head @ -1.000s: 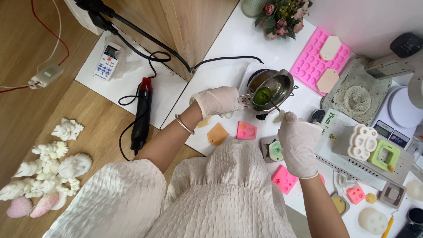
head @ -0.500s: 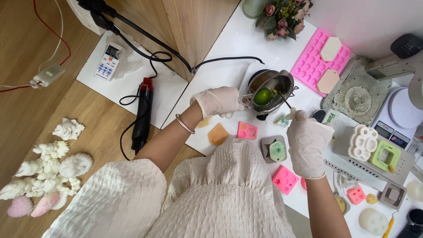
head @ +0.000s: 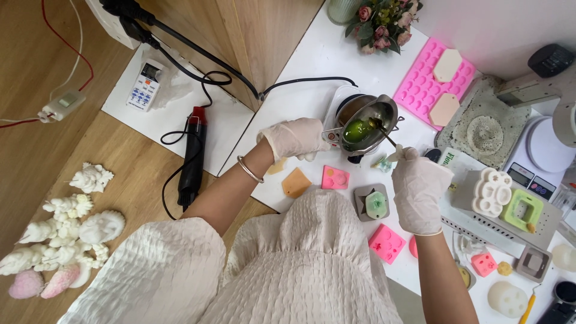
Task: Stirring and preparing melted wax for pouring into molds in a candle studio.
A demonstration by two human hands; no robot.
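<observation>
Latex-gloved, the right hand (head: pixel 418 189) pinches a thin stirring stick (head: pixel 384 133) whose tip dips into green melted wax (head: pixel 358 130) in the steel pouring pot (head: pixel 369 123). The left hand (head: pixel 297 138) grips the pot's handle, tilting it above the white hotplate (head: pixel 337 102); slow stirring avoids splashes.

Steel melting pot (head: pixel 384 111) tilted, green liquid inside; thin spoon (head: pixel 384 133) dipping in.

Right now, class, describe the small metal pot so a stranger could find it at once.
Start at the white table, below the flowers. The metal pot sits on a white warmer beside the pink mould tray, its handle held by the gloved left hand. Only it holds green liquid.
</observation>
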